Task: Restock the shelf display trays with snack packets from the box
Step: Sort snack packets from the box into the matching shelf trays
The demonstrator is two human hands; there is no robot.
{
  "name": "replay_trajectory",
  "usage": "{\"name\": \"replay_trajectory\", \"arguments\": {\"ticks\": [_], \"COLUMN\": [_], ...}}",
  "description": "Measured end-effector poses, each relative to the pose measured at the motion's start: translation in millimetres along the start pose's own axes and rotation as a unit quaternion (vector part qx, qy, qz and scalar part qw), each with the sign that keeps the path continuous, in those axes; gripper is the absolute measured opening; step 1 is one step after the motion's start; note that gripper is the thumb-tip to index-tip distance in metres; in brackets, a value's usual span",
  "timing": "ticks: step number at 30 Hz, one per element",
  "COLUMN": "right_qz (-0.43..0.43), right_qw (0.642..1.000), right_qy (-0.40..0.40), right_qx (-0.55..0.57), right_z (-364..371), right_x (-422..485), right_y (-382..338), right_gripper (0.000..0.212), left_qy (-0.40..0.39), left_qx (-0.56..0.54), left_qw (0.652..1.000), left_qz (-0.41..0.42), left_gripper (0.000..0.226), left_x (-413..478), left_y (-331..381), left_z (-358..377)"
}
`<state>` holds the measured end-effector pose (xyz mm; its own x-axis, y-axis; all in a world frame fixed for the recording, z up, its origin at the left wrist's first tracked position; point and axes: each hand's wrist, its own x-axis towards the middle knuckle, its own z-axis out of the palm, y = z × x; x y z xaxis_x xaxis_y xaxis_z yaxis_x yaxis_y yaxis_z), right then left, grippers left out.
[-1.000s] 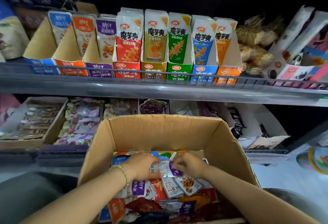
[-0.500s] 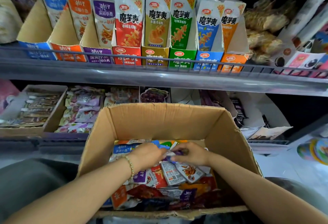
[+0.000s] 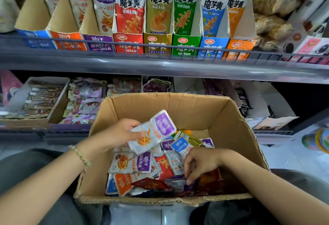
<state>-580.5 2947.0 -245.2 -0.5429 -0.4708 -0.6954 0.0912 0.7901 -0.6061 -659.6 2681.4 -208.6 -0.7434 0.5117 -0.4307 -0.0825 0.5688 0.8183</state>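
Shelves loom over box: left hand pinches purple packet aloft, right hand curls into pile, grip unclear; purple tray likely next.

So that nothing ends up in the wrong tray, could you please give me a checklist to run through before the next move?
1. Grip: left hand holds the purple packet above the pile: ok.
2. Target: matching purple tray on the upper shelf, third from left, in view: ok.
3. Room there: bare cardboard shows beside its standing packet: probably ok.
4. Second pick: right hand curls into the near side of the box; hold cannot tell.
5. One packet or several in the left hand: cannot tell, blurred.
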Motion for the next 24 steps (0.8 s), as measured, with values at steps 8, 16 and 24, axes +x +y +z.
{"name": "replay_trajectory", "arguments": {"ticks": [8,16,24], "right_qz": [-0.122,-0.192,-0.154], "right_qw": [0.964,0.867,0.850], "right_qy": [0.196,0.349,0.302], "right_qx": [0.129,0.298,0.403], "right_z": [-36.9,-30.9,-22.6], "right_x": [-12.9,-6.3,0.0], "right_y": [-8.8,-58.0,-60.8], "right_gripper": [0.008,0.013,0.034], "left_qy": [0.008,-0.104,0.027], "left_qx": [-0.297,-0.182,-0.262], "left_qw": [0.955,0.978,0.965], "left_qz": [-0.010,0.000,0.013], "left_gripper": [0.029,0.035,0.030], "left_x": [-11.0,-9.2,-5.3], "left_y": [17.7,34.1,33.8], "left_z": [-11.5,22.7,22.5]}}
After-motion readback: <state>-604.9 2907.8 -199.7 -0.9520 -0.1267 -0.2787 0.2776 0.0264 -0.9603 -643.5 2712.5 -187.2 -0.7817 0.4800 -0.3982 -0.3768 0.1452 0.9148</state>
